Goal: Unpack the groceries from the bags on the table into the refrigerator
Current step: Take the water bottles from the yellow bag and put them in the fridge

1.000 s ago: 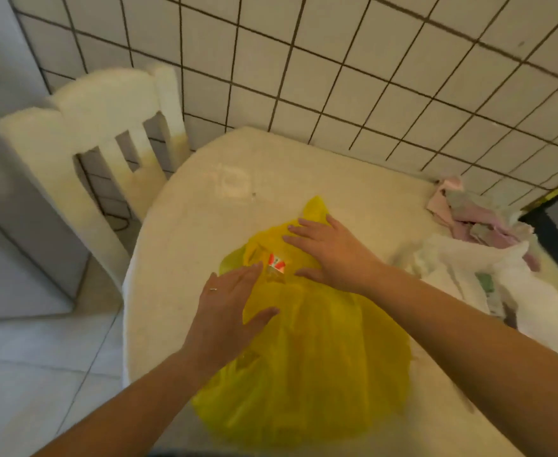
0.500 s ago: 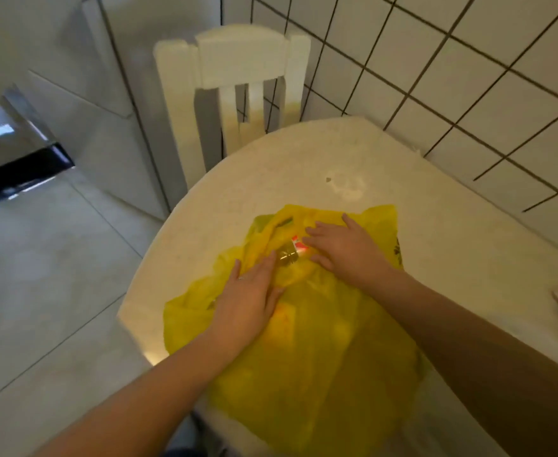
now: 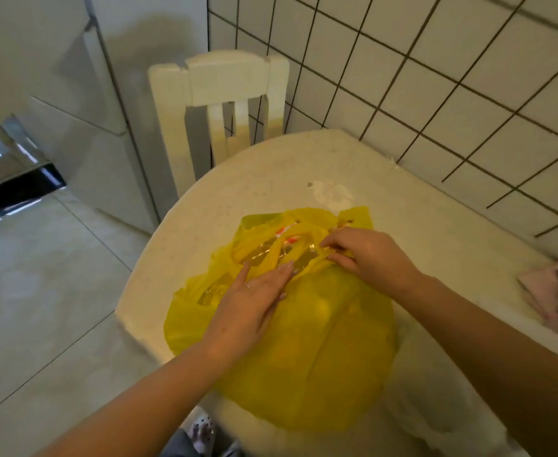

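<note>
Your left hand (image 3: 251, 305) lies flat, fingers straight, on the yellow bag (image 3: 320, 351), which sits on the table (image 3: 271, 179); your right hand (image 3: 366, 255) pinches the bag's top edge with curled fingers

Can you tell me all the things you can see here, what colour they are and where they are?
yellow bag: one, yellow plastic, lying flat on the near part of the table, with clear tape strips near its top
table: one, cream, rounded edge, set against the tiled wall
chair: one, white with slats, at the far side of the table
cloths: a small pile, pink and pale, at the table's right edge
tiled wall: white tiles with dark lines, behind the table
floor: pale tiles, on the left
left hand: one, lying flat on the bag, straight fingers pressing the taped part
right hand: one, on the bag's top edge, pinching the plastic
</note>
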`<act>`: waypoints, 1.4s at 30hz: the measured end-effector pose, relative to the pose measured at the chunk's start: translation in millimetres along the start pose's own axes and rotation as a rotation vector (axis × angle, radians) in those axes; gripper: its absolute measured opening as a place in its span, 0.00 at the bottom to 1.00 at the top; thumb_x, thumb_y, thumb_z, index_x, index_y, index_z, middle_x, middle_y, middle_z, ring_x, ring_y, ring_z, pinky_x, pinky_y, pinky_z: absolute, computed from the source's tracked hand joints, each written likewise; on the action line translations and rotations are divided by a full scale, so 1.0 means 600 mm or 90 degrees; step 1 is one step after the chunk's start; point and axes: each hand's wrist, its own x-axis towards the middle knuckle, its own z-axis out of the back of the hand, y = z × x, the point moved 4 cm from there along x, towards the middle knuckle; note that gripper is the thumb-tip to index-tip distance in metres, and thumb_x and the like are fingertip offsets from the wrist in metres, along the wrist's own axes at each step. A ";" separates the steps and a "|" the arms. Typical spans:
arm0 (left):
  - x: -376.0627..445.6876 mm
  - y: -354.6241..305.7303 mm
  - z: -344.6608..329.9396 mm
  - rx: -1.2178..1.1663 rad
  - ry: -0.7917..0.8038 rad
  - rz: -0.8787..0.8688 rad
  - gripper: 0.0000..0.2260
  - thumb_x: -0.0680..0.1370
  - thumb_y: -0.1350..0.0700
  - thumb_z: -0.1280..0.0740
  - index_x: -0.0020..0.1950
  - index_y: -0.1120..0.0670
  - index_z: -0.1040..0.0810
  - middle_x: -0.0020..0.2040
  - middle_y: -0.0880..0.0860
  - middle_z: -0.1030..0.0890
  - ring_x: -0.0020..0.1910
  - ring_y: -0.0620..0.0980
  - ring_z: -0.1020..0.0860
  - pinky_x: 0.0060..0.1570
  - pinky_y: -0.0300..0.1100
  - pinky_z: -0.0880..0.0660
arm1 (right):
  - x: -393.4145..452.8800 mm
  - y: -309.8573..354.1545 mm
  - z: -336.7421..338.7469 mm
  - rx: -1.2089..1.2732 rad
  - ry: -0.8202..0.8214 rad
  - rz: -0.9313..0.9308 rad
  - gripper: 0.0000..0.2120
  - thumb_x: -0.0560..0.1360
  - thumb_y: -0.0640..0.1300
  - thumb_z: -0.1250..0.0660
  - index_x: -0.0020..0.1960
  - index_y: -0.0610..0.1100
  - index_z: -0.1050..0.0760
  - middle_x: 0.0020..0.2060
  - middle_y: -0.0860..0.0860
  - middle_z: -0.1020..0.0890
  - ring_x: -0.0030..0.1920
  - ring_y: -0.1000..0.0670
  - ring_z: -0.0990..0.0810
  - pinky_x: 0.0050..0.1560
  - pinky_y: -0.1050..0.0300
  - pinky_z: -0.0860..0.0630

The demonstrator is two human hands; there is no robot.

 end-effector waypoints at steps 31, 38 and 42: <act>-0.078 -0.098 -0.113 0.272 0.152 0.118 0.30 0.80 0.39 0.58 0.68 0.54 0.28 0.69 0.54 0.28 0.70 0.58 0.34 0.66 0.55 0.43 | -0.116 -0.006 -0.092 -0.255 0.134 0.176 0.27 0.74 0.48 0.33 0.70 0.45 0.34 0.62 0.44 0.24 0.64 0.43 0.27 0.69 0.46 0.40; -0.091 -0.105 -0.118 0.161 0.047 0.171 0.21 0.78 0.56 0.36 0.71 0.54 0.32 0.68 0.56 0.29 0.65 0.58 0.29 0.63 0.49 0.33 | -0.163 -0.015 -0.076 -0.192 0.060 0.248 0.05 0.68 0.42 0.28 0.44 0.45 0.19 0.38 0.47 0.17 0.41 0.43 0.18 0.48 0.47 0.21; -0.102 -0.115 -0.133 0.163 0.083 0.126 0.19 0.77 0.54 0.41 0.68 0.55 0.28 0.64 0.54 0.24 0.60 0.56 0.24 0.56 0.53 0.25 | -0.195 -0.020 -0.088 -0.173 0.064 0.237 0.07 0.66 0.43 0.29 0.45 0.48 0.18 0.38 0.49 0.17 0.38 0.45 0.18 0.44 0.47 0.20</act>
